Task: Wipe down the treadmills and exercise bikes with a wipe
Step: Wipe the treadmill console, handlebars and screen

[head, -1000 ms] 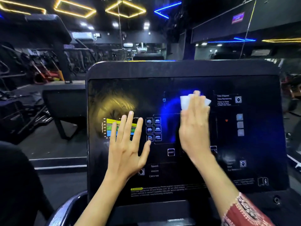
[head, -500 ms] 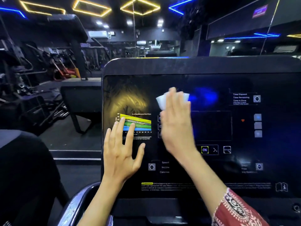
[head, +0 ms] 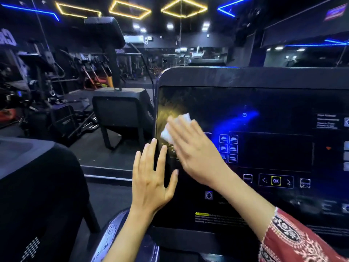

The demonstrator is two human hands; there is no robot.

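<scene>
Step in hand: wiping the face of the treadmill console (head: 273,103), upper-left portion. The wipe (head: 182,119), white and folded small, lies flat on the console glass near its left edge, over a yellow reflection and up-left of the console's block of small icons (head: 228,148). Right hand (head: 196,156): open, fingers straight and close together, pressing the wipe onto the glass. Only the wipe's upper and left corners show past the fingertips, and no finger curls round it. The hand is slightly blurred, which suggests a stroke in progress, but the direction cannot be read. Left hand (head: 151,184): open, fingers spread, holding nothing. It lies across the console's left edge, below the wipe, with some fingers over the glass and the rest off the side. It probably braces there, though contact is not confirmed. Judgement: this console is only partly covered, and the task as a whole is at an early stage, as other machines stand beyond the console's left side. The next move calls for even, flat pressure carried across the console toward its right half, light over the OK key (head: 275,180) so nothing triggers. The left hand must clear before any stroke runs down the console's left edge.
</scene>
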